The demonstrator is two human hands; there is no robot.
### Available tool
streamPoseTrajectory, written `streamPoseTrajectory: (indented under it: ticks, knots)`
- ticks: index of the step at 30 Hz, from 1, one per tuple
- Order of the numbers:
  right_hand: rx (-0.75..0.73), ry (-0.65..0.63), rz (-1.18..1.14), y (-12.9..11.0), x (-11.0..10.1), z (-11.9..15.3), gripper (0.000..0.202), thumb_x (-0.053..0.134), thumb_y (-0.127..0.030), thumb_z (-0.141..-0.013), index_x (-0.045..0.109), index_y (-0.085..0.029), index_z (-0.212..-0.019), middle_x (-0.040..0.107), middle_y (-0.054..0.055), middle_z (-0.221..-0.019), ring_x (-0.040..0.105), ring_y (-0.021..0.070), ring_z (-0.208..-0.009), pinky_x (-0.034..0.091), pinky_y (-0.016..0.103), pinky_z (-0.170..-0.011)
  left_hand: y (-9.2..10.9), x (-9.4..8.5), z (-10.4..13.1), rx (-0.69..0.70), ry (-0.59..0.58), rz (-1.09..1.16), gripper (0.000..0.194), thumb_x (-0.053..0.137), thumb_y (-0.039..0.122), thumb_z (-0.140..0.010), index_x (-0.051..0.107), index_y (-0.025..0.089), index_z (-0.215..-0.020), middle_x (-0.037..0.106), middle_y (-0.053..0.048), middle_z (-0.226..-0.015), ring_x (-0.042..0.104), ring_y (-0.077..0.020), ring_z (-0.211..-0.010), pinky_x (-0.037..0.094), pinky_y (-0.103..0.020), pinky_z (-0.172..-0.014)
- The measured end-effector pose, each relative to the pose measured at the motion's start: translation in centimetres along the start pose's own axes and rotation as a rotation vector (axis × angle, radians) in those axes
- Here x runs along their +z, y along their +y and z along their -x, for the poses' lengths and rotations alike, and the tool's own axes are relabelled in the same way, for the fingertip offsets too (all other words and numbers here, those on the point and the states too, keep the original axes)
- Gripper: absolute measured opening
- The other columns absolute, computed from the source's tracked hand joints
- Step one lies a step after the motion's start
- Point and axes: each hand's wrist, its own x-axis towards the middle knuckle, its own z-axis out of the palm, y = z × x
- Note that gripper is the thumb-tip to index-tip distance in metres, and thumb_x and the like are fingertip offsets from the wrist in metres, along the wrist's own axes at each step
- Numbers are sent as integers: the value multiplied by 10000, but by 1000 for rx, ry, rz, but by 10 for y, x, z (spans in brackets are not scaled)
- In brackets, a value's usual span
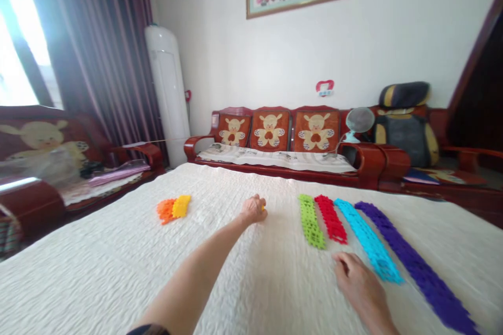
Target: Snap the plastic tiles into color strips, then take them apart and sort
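Observation:
My left hand is closed on a small yellow piece over the middle of the white cover. Nearer to me on the right, my right hand has its fingers curled together; whether anything is between them is hidden. Just beyond it lie strips of joined plastic pieces: green, red, light blue and a longer purple one. At the left, orange pieces lie against yellow pieces.
The white quilted cover spreads under everything. Behind its far edge stands a wooden sofa with bear cushions. An armchair is at the left, and a small fan and massage cushion are at the right.

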Motion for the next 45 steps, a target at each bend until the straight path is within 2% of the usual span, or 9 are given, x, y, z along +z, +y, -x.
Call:
streamPoseTrajectory:
  ticks: [9,13,16,21,28,31,34,39,45]
  knots:
    - [10,-11,16,7,8,-3,252,326,-319,-834,564,-238,-833,662,58,-897,626,197,-823,415,309,-711,-163,-83,42,-285,76,-197,280,479,255,-827,627,210,-1061,562,-118,-1122,531,-275,-1073,441,-400,-852]
    - [-24,-1,9,9,9,-3,235,338,-299,-823,565,-236,-829,664,62,-901,625,195,-829,418,311,-739,-193,-91,52,-387,128,-249,433,543,382,-778,550,229,-1184,505,-125,-1243,400,-323,-1203,295,-496,-984]
    - [-21,2,14,8,9,-3,223,350,-290,-823,566,-235,-836,662,60,-900,624,193,-827,419,308,-740,-190,-85,54,-399,172,-256,477,552,409,-776,520,222,-1214,468,-130,-1298,337,-325,-1249,230,-502,-1017]
    - [-7,5,61,-6,-1,0,254,329,-237,-850,579,-206,-822,647,63,-890,612,178,-821,419,284,-723,-128,-58,38,-249,156,-115,372,478,331,-839,558,202,-1178,515,-128,-1258,400,-292,-1219,261,-466,-1018]
    - [-147,-45,-126,-11,-21,31,278,360,-117,-812,619,-169,-898,630,91,-1033,577,174,-1000,423,300,-907,45,2,14,91,23,165,427,548,370,-804,578,220,-1202,601,-59,-1219,527,-205,-1141,367,-298,-999]
    - [-131,-31,-170,-13,-29,48,269,364,-138,-841,619,-175,-918,614,105,-1090,556,188,-1055,412,328,-945,114,23,9,120,-6,250,520,550,407,-796,525,191,-1269,585,-75,-1249,500,-205,-1193,366,-269,-1007]
    - [-104,-27,-180,-18,-34,52,260,357,-126,-839,610,-175,-876,622,102,-1017,566,196,-993,426,340,-906,164,37,2,69,-18,305,599,487,453,-819,442,147,-1333,518,-146,-1312,494,-228,-1205,382,-293,-987]
    - [-92,-12,-210,-19,-35,48,255,352,-101,-823,593,-174,-861,615,82,-947,561,185,-927,433,317,-848,202,47,-10,-1,-91,336,717,468,528,-795,334,153,-1390,338,-218,-1425,436,-311,-1252,360,-399,-992]
    - [-83,21,-236,-15,-31,50,234,376,-110,-811,593,-182,-859,617,71,-912,564,185,-901,434,298,-812,194,56,-6,114,-133,284,639,564,454,-725,418,262,-1317,420,-108,-1329,453,-277,-1213,343,-390,-1002]
